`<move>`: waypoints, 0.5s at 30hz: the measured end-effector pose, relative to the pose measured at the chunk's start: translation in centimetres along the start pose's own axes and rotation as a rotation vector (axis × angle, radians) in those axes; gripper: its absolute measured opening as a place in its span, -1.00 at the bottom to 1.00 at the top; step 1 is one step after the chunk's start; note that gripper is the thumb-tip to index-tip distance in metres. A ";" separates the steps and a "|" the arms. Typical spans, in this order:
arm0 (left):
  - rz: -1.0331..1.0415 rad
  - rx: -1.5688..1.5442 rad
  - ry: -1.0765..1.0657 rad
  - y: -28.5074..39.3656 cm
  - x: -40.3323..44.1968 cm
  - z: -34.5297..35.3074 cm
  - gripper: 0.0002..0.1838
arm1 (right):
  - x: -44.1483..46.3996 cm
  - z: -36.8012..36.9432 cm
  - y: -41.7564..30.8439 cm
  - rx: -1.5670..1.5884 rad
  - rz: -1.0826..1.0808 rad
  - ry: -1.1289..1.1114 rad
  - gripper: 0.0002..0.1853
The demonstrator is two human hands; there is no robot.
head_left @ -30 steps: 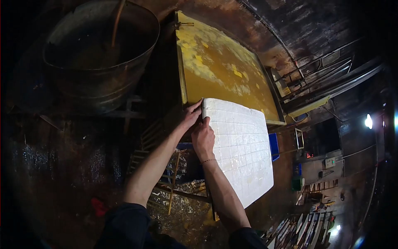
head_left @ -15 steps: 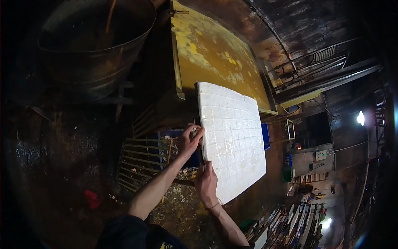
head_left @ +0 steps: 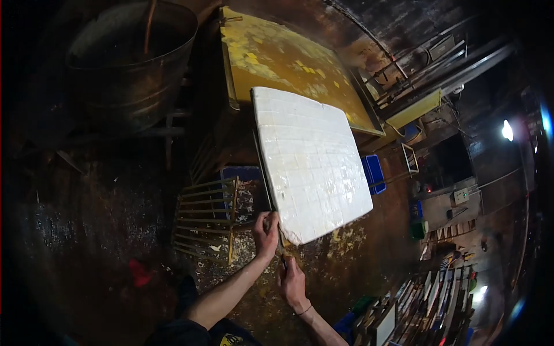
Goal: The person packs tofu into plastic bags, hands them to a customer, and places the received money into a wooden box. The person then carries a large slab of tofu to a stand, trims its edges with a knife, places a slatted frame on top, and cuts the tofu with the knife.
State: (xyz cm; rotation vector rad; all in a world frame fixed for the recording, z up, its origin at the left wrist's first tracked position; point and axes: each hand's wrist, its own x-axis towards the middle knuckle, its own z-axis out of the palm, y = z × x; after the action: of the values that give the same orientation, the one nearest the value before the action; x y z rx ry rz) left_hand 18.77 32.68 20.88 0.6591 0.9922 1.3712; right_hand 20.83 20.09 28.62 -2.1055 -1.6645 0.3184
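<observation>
A large white slab point(head_left: 311, 164) with faint grid lines, resembling pressed tofu, stands tilted in front of me on a thin dark backing. My left hand point(head_left: 266, 235) is closed at the slab's lower left corner, its fingers against the edge of the backing. Just below that corner, my right hand point(head_left: 292, 284) is wrapped around a slim dark-handled tool, which looks like a knife; its blade is hard to make out. The right hand is apart from the white surface.
Behind the slab is a wide vat point(head_left: 283, 63) of yellowish liquid with floating pieces. A big metal tub point(head_left: 130, 86) stands at upper left. Below are a slatted wooden rack point(head_left: 205, 216) and a blue crate point(head_left: 374, 174). Pale scraps litter the floor; stacked boards point(head_left: 424, 305) fill the lower right.
Both hands have moved down along the slab's left edge to its lower corner. The right hand has come away from the slab, which sits higher and further left in view.
</observation>
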 end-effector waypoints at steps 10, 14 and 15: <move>-1.127 -0.300 0.126 -18.3 -21.8 -3.8 -0.69 | -24.5 -3.4 10.3 0.484 0.487 -0.038 -0.76; -1.090 -0.347 0.128 -21.7 -18.4 2.4 -0.48 | -29.0 -7.1 14.2 0.460 0.583 0.119 -0.77; -1.003 -0.476 0.072 -22.0 -15.7 4.3 -0.15 | -28.9 -8.2 14.7 0.488 0.580 0.177 -0.76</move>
State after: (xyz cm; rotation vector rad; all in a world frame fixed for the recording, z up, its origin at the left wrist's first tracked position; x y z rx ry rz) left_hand 34.42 15.21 6.83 -0.2546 0.8167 0.6719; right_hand 29.83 -12.03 26.38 -2.1020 -0.7451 0.6200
